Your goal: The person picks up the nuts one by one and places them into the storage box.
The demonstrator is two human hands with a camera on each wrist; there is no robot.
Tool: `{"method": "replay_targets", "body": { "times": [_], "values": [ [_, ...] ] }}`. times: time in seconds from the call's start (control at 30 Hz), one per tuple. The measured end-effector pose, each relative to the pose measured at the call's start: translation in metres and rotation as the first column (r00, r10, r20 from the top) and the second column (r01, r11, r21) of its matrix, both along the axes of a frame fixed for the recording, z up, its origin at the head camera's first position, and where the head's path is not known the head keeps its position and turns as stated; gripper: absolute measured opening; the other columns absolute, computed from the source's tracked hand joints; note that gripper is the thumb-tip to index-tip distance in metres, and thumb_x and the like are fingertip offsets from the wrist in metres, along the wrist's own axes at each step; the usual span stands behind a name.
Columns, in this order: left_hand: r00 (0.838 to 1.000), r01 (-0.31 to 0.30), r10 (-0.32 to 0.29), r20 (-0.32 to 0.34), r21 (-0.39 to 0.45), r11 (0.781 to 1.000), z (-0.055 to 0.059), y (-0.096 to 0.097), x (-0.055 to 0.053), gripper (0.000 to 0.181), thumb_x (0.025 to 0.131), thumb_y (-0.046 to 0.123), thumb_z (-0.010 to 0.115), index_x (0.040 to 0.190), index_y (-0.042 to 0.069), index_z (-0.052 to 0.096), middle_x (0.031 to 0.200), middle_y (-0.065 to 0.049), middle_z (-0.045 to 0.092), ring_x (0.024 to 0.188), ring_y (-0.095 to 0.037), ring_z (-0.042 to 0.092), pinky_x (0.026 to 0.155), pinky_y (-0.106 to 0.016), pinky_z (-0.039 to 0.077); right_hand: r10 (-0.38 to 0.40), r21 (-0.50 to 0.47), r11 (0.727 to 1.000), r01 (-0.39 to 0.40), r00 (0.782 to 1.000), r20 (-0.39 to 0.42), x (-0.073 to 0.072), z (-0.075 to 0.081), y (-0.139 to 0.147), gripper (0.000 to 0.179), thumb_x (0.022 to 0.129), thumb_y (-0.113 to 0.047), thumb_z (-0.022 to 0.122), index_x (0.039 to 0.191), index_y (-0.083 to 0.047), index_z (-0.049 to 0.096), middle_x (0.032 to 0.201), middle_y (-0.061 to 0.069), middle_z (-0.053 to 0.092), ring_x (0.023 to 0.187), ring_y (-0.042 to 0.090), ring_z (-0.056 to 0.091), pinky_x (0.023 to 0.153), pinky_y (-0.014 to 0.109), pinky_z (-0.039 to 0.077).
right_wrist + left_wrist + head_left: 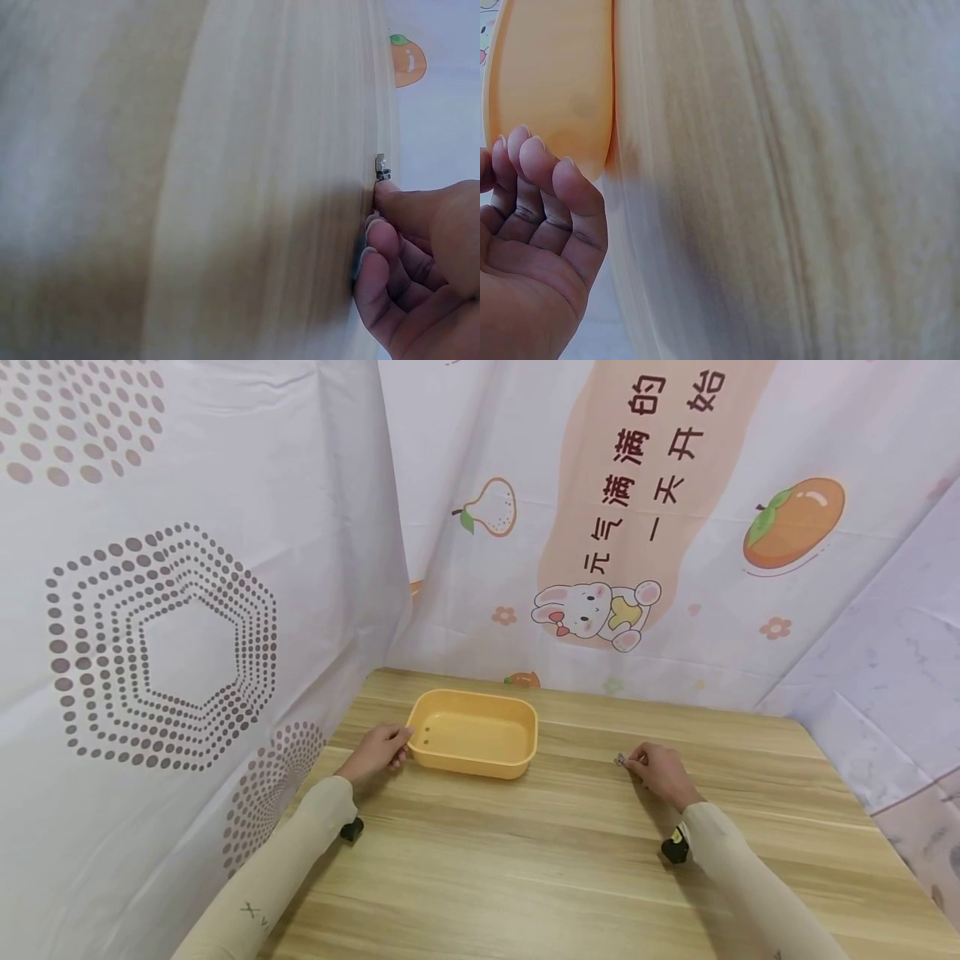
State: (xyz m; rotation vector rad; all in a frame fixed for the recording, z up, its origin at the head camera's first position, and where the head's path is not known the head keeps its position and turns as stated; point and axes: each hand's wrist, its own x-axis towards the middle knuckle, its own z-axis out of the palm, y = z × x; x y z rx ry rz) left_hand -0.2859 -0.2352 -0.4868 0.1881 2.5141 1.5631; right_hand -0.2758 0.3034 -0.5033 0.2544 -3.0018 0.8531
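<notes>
Head camera: we look forward and down, from farther off, across the desk. Wrist cameras: we face left hand and right hand closely. Head and left-wrist views share the yellow basin.

A wood-grain tabletop, light tan with darker streaks running roughly from nine to three o'clock, bears a shallow yellow rectangular basin with rounded corners, standing upright toward the tabletop's ten o'clock.

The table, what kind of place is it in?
Perhaps a curtained work corner: a rabbit-printed cloth hangs behind the table, a dotted cloth hangs at its left, and a yellow tray sits on it.
</notes>
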Motion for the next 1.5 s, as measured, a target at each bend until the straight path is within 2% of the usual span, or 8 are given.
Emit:
{"method": "replay_targets", "body": {
  "times": [0.17,0.47,0.97,1.3,1.5],
  "values": [
    [1.000,0.003,-0.003,-0.009,0.001,1.000,-0.0002,-0.0007,-0.0005,0.041,0.111,0.034,0.048,0.093,-0.001,0.062,0.078,-0.008,0.061,0.062,-0.016,0.055,0.056,-0.025,0.051,0.000,0.003,1.000,0.000,1.000,0.024,0.0010,0.0025,-0.0009,0.015,0.102,-0.012,0.065,0.096,0.001,0.069,0.079,0.004,0.068,0.063,0.014,0.060,0.055,0.031,0.051],
    [1.000,0.005,-0.005,-0.009,-0.001,1.000,-0.0016,-0.0013,-0.0018,0.044,0.111,0.037,0.048,0.093,0.000,0.062,0.078,-0.008,0.061,0.062,-0.015,0.055,0.056,-0.025,0.051,0.002,0.028,1.000,-0.002,1.000,-0.015,-0.0005,0.0009,0.0003,0.017,0.101,-0.009,0.060,0.093,0.002,0.071,0.082,0.008,0.070,0.061,0.013,0.061,0.054,0.030,0.053],
    [1.000,0.010,-0.010,-0.020,0.003,1.000,-0.0016,-0.0014,-0.0026,0.044,0.111,0.037,0.048,0.093,0.000,0.063,0.077,-0.007,0.061,0.062,-0.015,0.055,0.055,-0.025,0.050,0.001,0.021,1.000,0.000,0.999,-0.032,0.0027,0.0030,0.0007,0.016,0.101,-0.007,0.060,0.093,0.002,0.071,0.083,0.009,0.072,0.058,0.012,0.061,0.053,0.030,0.054],
    [1.000,-0.002,0.002,-0.004,0.001,1.000,-0.0017,-0.0004,-0.0016,0.042,0.111,0.036,0.048,0.092,0.001,0.061,0.077,-0.007,0.061,0.062,-0.015,0.055,0.056,-0.025,0.051,0.003,0.016,1.000,-0.002,0.999,-0.044,0.0055,0.0037,0.0010,0.015,0.101,-0.007,0.060,0.095,0.002,0.071,0.084,0.009,0.072,0.057,0.012,0.061,0.055,0.031,0.053],
    [1.000,0.001,-0.001,-0.001,0.006,1.000,-0.0006,-0.0005,0.0002,0.042,0.111,0.037,0.049,0.093,0.001,0.061,0.077,-0.007,0.061,0.062,-0.015,0.055,0.056,-0.025,0.051,0.005,0.006,1.000,-0.005,0.999,-0.040,0.0049,0.0036,0.0014,0.015,0.102,-0.009,0.062,0.095,0.001,0.071,0.081,0.006,0.070,0.058,0.013,0.060,0.052,0.030,0.052]
  ]
}}
